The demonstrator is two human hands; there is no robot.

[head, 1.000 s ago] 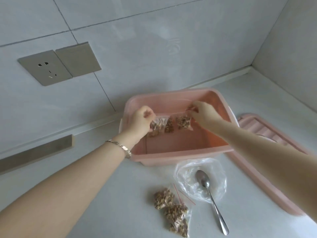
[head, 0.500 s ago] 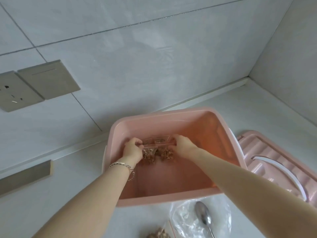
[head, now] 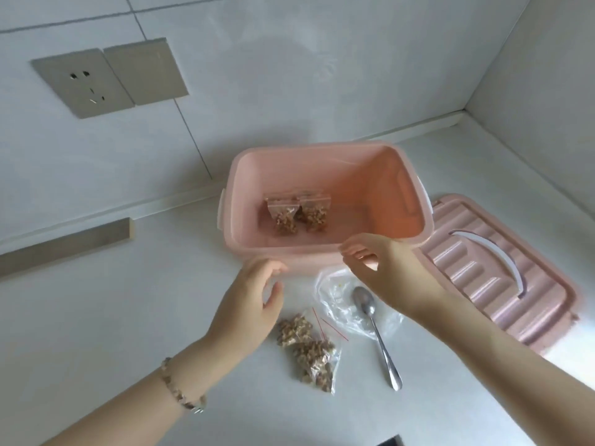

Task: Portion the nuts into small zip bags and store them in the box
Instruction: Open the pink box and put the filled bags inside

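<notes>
Pointing zip-ends away, two bags (head: 297,212) in box (head: 322,169)

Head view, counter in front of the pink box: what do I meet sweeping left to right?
left hand → filled nut bags → spoon → box lid. The clear bag under the spoon overlaps its neighbours, so it is left out.
</notes>
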